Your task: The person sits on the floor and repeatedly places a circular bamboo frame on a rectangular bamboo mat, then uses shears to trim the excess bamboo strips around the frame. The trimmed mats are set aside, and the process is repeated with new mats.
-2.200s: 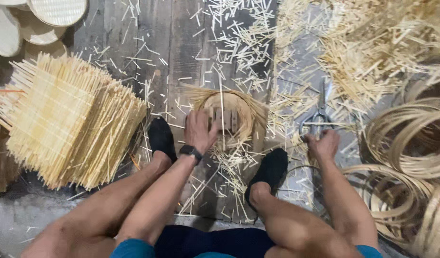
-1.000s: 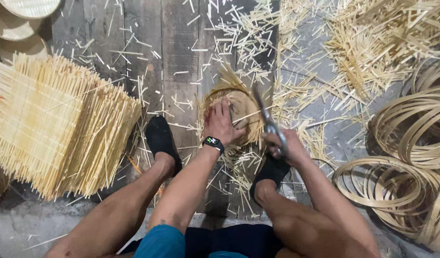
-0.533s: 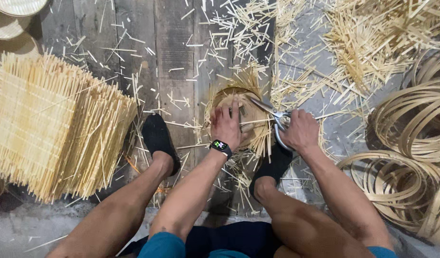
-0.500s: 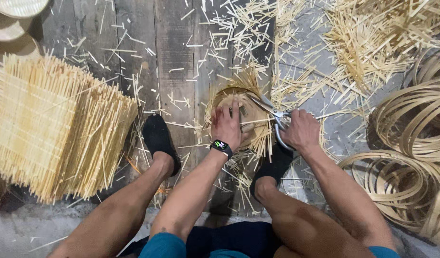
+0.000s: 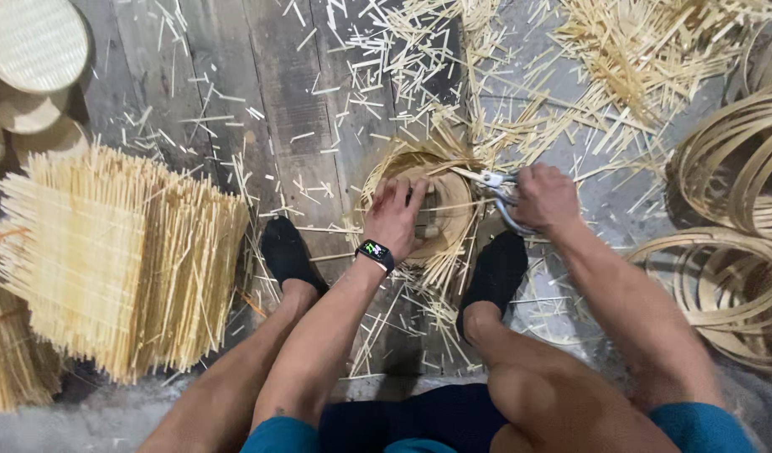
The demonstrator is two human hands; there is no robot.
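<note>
A round woven bamboo piece with loose strip ends sticking out lies on the wooden floor between my feet. My left hand, with a dark watch on the wrist, presses flat on its middle. My right hand grips metal scissors, whose blades point left at the piece's upper right rim. Both feet in black socks rest beside the piece.
A stack of square woven bamboo mats stands at the left. Finished round woven discs lie top left. Coiled bamboo hoops pile at the right. Cut bamboo slivers litter the floor ahead.
My right hand picked the scissors up from the floor at the right and brought them to the rim of the woven piece. My left hand stayed pressed on the piece.
</note>
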